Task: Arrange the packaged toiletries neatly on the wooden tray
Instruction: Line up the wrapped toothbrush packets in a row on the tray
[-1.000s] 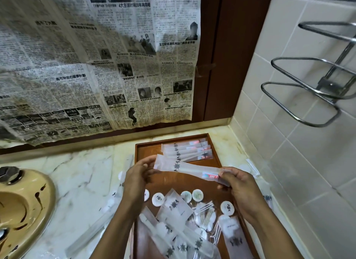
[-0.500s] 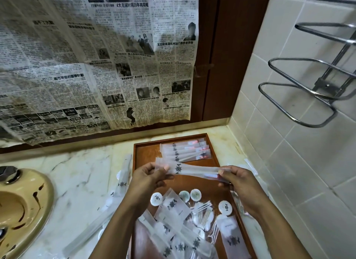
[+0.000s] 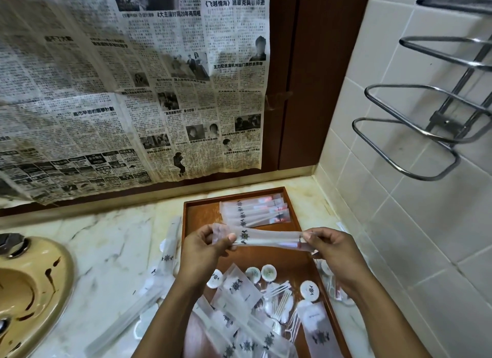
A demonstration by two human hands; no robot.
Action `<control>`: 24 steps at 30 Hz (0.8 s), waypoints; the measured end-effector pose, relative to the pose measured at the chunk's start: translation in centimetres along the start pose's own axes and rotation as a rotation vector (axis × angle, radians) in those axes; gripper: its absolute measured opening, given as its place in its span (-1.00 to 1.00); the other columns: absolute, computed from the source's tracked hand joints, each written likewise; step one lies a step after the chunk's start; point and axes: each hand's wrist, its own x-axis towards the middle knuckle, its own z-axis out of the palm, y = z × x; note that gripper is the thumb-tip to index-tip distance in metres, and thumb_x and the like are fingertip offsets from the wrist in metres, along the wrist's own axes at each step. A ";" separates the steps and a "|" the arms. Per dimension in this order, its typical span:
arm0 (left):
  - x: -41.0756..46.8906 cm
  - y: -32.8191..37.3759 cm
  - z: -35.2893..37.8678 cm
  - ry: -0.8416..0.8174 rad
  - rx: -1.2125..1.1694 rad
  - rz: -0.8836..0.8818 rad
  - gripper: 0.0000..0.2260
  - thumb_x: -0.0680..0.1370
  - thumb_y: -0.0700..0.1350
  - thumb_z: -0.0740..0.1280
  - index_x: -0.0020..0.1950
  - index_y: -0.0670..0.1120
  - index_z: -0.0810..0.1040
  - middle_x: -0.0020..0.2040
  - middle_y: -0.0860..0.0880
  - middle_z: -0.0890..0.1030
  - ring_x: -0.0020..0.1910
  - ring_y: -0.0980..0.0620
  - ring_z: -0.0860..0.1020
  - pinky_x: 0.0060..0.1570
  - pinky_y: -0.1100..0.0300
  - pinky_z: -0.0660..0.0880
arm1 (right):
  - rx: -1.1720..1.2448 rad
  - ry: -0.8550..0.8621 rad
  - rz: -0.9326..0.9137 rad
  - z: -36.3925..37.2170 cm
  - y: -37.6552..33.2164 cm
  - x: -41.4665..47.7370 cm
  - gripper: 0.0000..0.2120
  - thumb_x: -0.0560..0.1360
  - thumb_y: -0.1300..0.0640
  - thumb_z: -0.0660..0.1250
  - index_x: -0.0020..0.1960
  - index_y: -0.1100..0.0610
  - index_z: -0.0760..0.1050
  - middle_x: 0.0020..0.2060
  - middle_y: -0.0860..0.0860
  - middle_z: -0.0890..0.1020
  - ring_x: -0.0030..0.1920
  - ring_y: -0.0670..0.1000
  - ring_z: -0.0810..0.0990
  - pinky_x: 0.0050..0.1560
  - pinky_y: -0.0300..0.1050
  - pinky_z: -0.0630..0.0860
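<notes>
A long frosted toothbrush packet (image 3: 262,239) is stretched level above the wooden tray (image 3: 199,213). My left hand (image 3: 205,247) pinches its left end and my right hand (image 3: 331,247) pinches its right end. Just behind it, several matching packets (image 3: 254,211) lie side by side in a row at the tray's far end. The near half of the tray holds a loose heap of packets (image 3: 239,288), round white discs (image 3: 309,290) and cotton swabs (image 3: 279,301). My forearms hide part of that heap.
More long packets (image 3: 167,253) lie on the marble counter (image 3: 106,245) left of the tray. A beige sink (image 3: 29,291) sits at the far left. Newspaper (image 3: 127,91) covers the back wall. A metal towel rack (image 3: 415,133) juts from the tiled wall on the right.
The packet between my hands has levelled out and moved slightly toward the row at the tray's far end. Both hands keep their grip on its ends.
</notes>
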 end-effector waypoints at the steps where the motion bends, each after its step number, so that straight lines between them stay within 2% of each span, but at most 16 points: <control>1: 0.0 -0.1 0.0 0.011 -0.006 0.001 -0.86 0.53 -0.23 0.48 0.06 -0.23 0.64 -0.18 -0.23 0.71 -0.25 -0.10 0.68 -0.15 0.01 0.60 | -0.047 0.013 -0.003 -0.1 0.0 0.2 -0.93 0.54 0.19 0.42 -0.04 0.15 0.69 -0.21 -0.02 0.75 -0.19 -0.13 0.71 -0.10 -0.13 0.57; 3: 0.2 -0.5 -0.2 0.016 -0.004 -0.001 -0.87 0.55 -0.18 0.47 0.05 -0.21 0.65 -0.17 -0.21 0.72 -0.24 -0.10 0.68 -0.14 0.03 0.60 | -0.138 0.044 -0.020 -0.5 0.1 0.7 -0.93 0.54 0.15 0.43 -0.09 0.08 0.70 -0.27 -0.11 0.73 -0.23 -0.16 0.68 -0.10 -0.14 0.56; 6: 0.5 -1.3 -0.4 0.000 0.046 -0.017 -0.89 0.54 -0.14 0.47 -0.01 -0.18 0.69 -0.16 -0.14 0.74 -0.21 -0.04 0.69 -0.16 0.15 0.59 | -0.243 0.089 -0.069 -0.9 0.6 2.0 -0.91 0.52 0.13 0.46 -0.14 0.01 0.70 -0.27 -0.17 0.72 -0.19 -0.16 0.67 -0.09 -0.21 0.55; 8: 0.9 -1.9 -0.5 0.013 0.063 -0.042 -0.91 0.54 -0.14 0.48 -0.06 -0.15 0.72 -0.15 -0.11 0.74 -0.17 -0.03 0.69 -0.13 0.16 0.60 | -0.319 0.115 -0.088 -0.8 0.8 2.8 -0.91 0.50 0.11 0.48 -0.17 -0.03 0.70 -0.28 -0.18 0.71 -0.20 -0.17 0.66 -0.09 -0.23 0.54; 12: 1.9 -3.4 -0.7 0.070 0.124 -0.078 -0.95 0.50 -0.14 0.53 -0.12 -0.11 0.75 -0.17 -0.05 0.75 -0.10 -0.06 0.71 0.00 0.05 0.62 | -0.423 0.148 -0.104 -0.1 1.6 4.6 -0.97 0.47 0.13 0.51 -0.15 0.03 0.71 -0.27 -0.16 0.69 -0.17 -0.16 0.64 -0.12 -0.27 0.53; 16: 3.3 -4.7 -0.6 0.129 0.236 -0.077 -0.97 0.50 -0.13 0.53 -0.14 -0.07 0.75 -0.20 0.04 0.75 -0.14 0.06 0.70 -0.06 0.18 0.59 | -0.558 0.143 -0.092 0.5 3.1 7.3 -0.96 0.47 0.12 0.52 -0.11 0.08 0.73 -0.25 -0.10 0.68 -0.17 -0.09 0.65 -0.12 -0.21 0.51; 20: 5.6 -6.2 -0.6 0.140 0.321 -0.106 -0.96 0.49 -0.12 0.55 -0.16 -0.06 0.75 -0.22 0.04 0.74 -0.17 0.11 0.68 -0.11 0.21 0.54 | -0.683 0.111 -0.078 1.3 4.4 10.1 -0.97 0.48 0.13 0.51 -0.14 0.05 0.72 -0.20 -0.05 0.72 -0.17 -0.06 0.64 -0.06 -0.16 0.57; 22: 6.7 -6.9 -0.6 0.146 0.350 -0.128 -0.93 0.47 -0.12 0.57 -0.19 -0.06 0.74 -0.24 0.05 0.73 -0.17 0.07 0.68 -0.10 0.15 0.56 | -0.717 0.110 -0.070 1.7 4.8 11.4 -0.87 0.48 0.15 0.51 -0.23 0.00 0.68 -0.26 -0.07 0.69 -0.21 -0.09 0.62 -0.11 -0.18 0.55; 24: 7.6 -7.5 -0.7 0.156 0.384 -0.136 -0.91 0.46 -0.10 0.58 -0.22 -0.05 0.73 -0.26 0.06 0.73 -0.18 0.09 0.68 -0.16 0.20 0.54 | -0.766 0.108 -0.071 1.8 5.1 12.6 -0.77 0.46 0.17 0.51 -0.32 -0.07 0.62 -0.32 -0.11 0.65 -0.23 -0.09 0.61 -0.14 -0.18 0.54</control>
